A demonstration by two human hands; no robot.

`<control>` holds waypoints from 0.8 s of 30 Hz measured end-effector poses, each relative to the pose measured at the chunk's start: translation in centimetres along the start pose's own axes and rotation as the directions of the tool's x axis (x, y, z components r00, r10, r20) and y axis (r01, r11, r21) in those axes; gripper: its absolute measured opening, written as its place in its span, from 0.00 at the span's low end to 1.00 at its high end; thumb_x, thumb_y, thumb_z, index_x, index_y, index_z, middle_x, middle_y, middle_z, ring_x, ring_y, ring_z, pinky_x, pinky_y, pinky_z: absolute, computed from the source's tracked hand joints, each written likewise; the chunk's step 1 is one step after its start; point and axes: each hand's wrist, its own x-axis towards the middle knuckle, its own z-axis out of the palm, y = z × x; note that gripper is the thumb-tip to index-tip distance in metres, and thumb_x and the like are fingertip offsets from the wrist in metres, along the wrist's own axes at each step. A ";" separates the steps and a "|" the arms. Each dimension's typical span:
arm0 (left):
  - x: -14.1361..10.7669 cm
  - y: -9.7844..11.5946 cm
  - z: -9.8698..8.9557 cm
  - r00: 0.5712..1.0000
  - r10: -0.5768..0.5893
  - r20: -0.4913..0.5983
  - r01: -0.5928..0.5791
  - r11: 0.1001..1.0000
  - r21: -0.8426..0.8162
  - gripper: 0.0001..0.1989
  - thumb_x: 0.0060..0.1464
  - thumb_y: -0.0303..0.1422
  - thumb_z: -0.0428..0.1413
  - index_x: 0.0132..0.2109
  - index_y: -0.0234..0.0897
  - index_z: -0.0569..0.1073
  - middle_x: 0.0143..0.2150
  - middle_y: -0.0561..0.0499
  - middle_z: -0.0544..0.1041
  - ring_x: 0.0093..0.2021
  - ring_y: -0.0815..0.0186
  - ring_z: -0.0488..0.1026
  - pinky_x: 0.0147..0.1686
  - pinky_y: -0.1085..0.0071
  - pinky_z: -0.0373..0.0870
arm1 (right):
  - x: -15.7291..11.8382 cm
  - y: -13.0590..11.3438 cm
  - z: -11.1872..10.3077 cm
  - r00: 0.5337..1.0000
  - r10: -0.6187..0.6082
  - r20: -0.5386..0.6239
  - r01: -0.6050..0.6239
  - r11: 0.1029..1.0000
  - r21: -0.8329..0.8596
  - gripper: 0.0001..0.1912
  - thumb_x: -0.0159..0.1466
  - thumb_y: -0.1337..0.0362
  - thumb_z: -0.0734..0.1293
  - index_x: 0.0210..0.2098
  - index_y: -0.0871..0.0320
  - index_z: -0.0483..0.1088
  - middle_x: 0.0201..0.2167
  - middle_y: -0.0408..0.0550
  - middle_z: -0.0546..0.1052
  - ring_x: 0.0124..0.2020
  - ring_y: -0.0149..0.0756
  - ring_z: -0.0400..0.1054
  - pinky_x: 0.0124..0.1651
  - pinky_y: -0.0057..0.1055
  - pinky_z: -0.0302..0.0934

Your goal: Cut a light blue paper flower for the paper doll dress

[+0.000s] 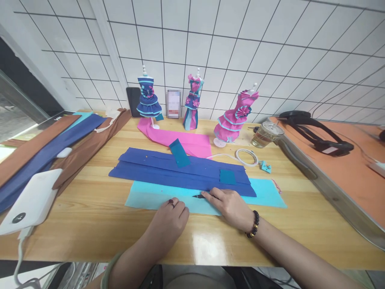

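A light-blue sheet of crepe-like paper [144,196] lies flat on the wooden table, partly covered by a longer dark-blue sheet [156,172]. My left hand [173,218], fingers curled in, rests at the near edge of the light-blue sheet; whatever is under its fingers is hidden. Just to its right, my right hand [230,204] is closed on a small black tool with a pointed tip [198,196], lying low over the light-blue sheet. Two teal pieces, one slanted [179,153] and one squarish [227,177], sit on the dark-blue sheet.
Three small dressed mannequins, blue [148,102], mixed-colour [192,102] and pink [234,116], stand at the back beside a phone [173,104]. A pink sheet [186,140], tape roll [247,151] and lidded glass [266,134] are nearer. A power bank [31,200] lies left.
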 end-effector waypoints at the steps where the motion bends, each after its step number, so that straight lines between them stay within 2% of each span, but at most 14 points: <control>1: 0.0 0.0 0.0 1.000 0.000 0.002 0.000 1.000 0.001 0.07 0.51 0.20 0.46 0.30 0.33 0.66 0.28 0.47 0.66 0.32 0.61 0.62 0.31 0.64 0.64 | 0.0 0.0 0.0 1.000 -0.001 -0.001 0.001 1.000 -0.003 0.21 0.60 0.73 0.53 0.53 0.63 0.58 0.34 0.51 0.69 0.30 0.33 0.64 0.30 0.29 0.58; 12: 0.2 0.1 -0.5 1.000 0.008 -0.016 -0.007 1.000 0.013 0.10 0.52 0.19 0.43 0.30 0.32 0.66 0.27 0.46 0.66 0.32 0.61 0.62 0.31 0.65 0.63 | -0.1 0.2 0.3 0.999 0.007 -0.036 -0.006 1.000 0.024 0.23 0.58 0.74 0.54 0.53 0.62 0.59 0.33 0.51 0.69 0.29 0.32 0.63 0.29 0.29 0.58; 24: 0.1 0.1 -0.3 1.000 -0.011 0.017 0.011 1.000 -0.011 0.07 0.51 0.20 0.46 0.30 0.32 0.66 0.29 0.46 0.66 0.33 0.61 0.62 0.32 0.64 0.64 | -0.4 0.3 0.7 1.000 -0.010 -0.016 0.010 1.000 0.005 0.20 0.60 0.73 0.55 0.52 0.62 0.60 0.33 0.50 0.69 0.28 0.32 0.63 0.29 0.28 0.56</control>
